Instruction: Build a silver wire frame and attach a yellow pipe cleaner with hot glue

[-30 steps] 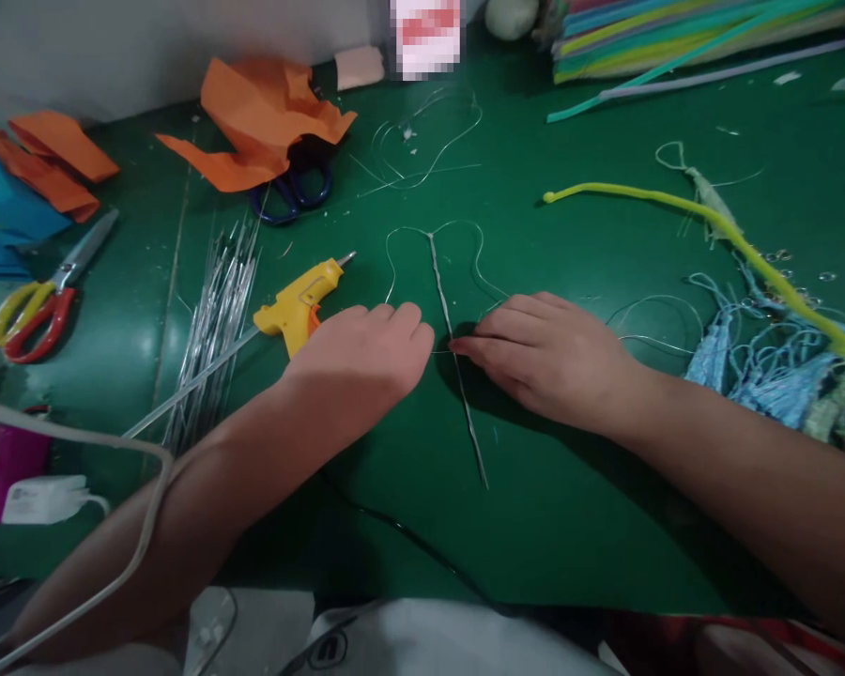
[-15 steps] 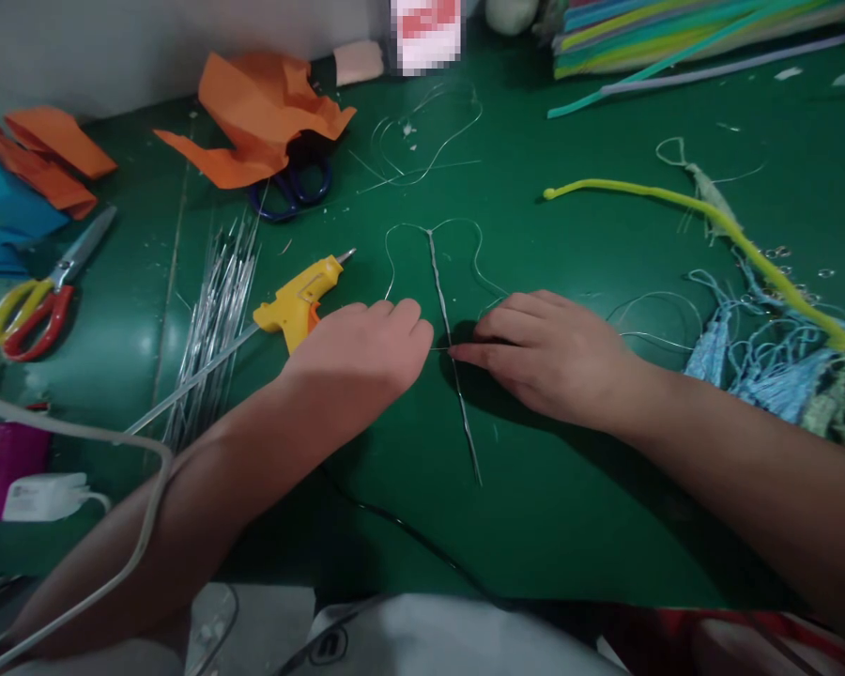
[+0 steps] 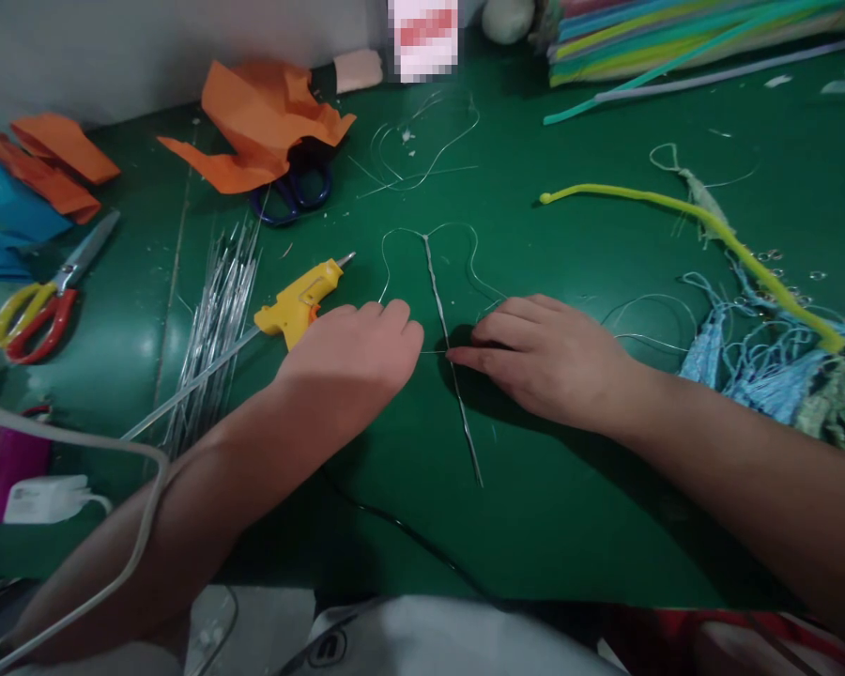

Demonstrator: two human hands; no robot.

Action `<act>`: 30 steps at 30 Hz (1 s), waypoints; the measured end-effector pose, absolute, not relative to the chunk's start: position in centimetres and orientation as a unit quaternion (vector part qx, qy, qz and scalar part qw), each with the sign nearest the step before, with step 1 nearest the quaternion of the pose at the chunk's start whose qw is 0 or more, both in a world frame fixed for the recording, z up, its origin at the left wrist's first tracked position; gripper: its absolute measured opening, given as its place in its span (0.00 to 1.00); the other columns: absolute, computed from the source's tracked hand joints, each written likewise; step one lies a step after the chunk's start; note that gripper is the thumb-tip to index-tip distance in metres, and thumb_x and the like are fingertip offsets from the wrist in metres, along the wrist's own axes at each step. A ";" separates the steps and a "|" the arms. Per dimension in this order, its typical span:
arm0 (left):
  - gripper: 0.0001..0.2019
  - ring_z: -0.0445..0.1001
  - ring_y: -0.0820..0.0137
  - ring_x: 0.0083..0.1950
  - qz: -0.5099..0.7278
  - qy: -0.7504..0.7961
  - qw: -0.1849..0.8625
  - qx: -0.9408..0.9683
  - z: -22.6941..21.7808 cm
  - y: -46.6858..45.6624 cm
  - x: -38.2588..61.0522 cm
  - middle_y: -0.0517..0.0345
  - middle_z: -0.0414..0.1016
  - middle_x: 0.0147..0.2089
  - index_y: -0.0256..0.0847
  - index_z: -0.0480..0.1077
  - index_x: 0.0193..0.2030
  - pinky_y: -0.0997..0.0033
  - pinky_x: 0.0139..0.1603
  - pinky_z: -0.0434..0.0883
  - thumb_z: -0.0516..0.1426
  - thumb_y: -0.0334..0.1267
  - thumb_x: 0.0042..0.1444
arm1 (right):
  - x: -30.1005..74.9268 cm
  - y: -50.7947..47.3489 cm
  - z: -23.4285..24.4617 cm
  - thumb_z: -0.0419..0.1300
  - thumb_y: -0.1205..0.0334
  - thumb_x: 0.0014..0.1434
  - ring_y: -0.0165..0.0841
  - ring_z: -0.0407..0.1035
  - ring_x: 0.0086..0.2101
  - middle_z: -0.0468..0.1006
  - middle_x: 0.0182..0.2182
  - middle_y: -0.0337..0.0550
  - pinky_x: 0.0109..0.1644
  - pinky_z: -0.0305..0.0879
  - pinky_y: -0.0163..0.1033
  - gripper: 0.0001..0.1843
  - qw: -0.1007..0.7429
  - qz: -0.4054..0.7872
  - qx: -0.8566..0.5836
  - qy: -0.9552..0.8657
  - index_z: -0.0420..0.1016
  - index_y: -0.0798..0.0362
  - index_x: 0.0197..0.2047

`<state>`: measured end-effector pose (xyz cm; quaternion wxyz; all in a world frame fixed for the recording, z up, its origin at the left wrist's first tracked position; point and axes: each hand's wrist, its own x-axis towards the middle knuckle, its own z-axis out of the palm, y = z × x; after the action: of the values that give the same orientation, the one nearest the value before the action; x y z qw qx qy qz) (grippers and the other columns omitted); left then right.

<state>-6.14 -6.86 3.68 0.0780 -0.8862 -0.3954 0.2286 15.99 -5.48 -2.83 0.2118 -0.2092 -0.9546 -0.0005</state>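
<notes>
Wire [image 3: 438, 305] pinched by right hand [image 3: 549, 352] — left hand [image 3: 359, 347], grip unclear — green tabletop [image 3: 570, 526], grey wall [image 3: 105, 52]

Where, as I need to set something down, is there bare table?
On the green table, a broad near patch between the black cable and right forearm is bare; so is a smaller one between the right hand and yellow stem. Crowded: left, with glue gun and wires; far right, with blue tassels.

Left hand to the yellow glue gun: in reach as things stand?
Likely yes. The left hand overlaps the handle of the yellow glue gun in this view, with no visible obstacle between. But it seems occupied: a thin strand runs into its curled fingers.
</notes>
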 end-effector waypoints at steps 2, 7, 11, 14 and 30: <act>0.08 0.72 0.63 0.31 0.225 -0.392 0.073 -0.889 3.6 -6.9 -6.2 0.52 0.70 0.32 0.37 0.69 0.33 0.66 0.26 0.58 0.53 0.22 0.57 | 16.0 -5.5 -2.8 0.49 0.68 0.70 0.34 0.65 0.37 0.79 0.37 0.45 0.36 0.54 0.41 0.17 0.212 -0.001 -0.209 -0.955 0.80 0.54 0.49; 0.07 0.73 0.60 0.33 0.215 -0.407 0.063 -0.885 3.4 -7.3 -6.6 0.51 0.70 0.35 0.37 0.70 0.35 0.64 0.26 0.59 0.53 0.25 0.59 | 16.0 -5.5 -2.9 0.49 0.67 0.71 0.34 0.65 0.37 0.79 0.37 0.45 0.36 0.55 0.41 0.16 0.204 -0.006 -0.214 -0.955 0.79 0.54 0.49; 0.08 0.73 0.60 0.33 0.210 -0.402 0.067 -0.889 3.4 -7.3 -6.5 0.51 0.70 0.34 0.37 0.70 0.35 0.64 0.27 0.61 0.53 0.23 0.58 | 15.9 -5.5 -3.0 0.50 0.66 0.71 0.34 0.66 0.37 0.79 0.38 0.45 0.36 0.55 0.41 0.16 0.203 -0.004 -0.219 -0.954 0.79 0.54 0.49; 0.08 0.72 0.61 0.32 0.203 -0.390 0.073 -0.895 3.4 -7.3 -6.3 0.51 0.70 0.32 0.37 0.69 0.33 0.65 0.26 0.61 0.52 0.22 0.57 | 15.9 -5.5 -3.0 0.50 0.66 0.71 0.34 0.65 0.36 0.79 0.37 0.45 0.35 0.54 0.40 0.16 0.212 -0.007 -0.213 -0.954 0.79 0.55 0.48; 0.09 0.72 0.61 0.33 0.203 -0.395 0.057 -0.894 3.5 -7.3 -6.4 0.50 0.71 0.33 0.36 0.70 0.33 0.65 0.28 0.63 0.52 0.22 0.56 | 15.9 -5.2 -2.8 0.50 0.64 0.71 0.36 0.65 0.37 0.79 0.38 0.48 0.38 0.59 0.41 0.18 0.194 0.086 -0.246 -0.946 0.80 0.55 0.53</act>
<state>-6.35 -7.29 3.46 0.0567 -0.8942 -0.3951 0.2027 15.90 -5.20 -2.79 0.1941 -0.2458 -0.9458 0.0858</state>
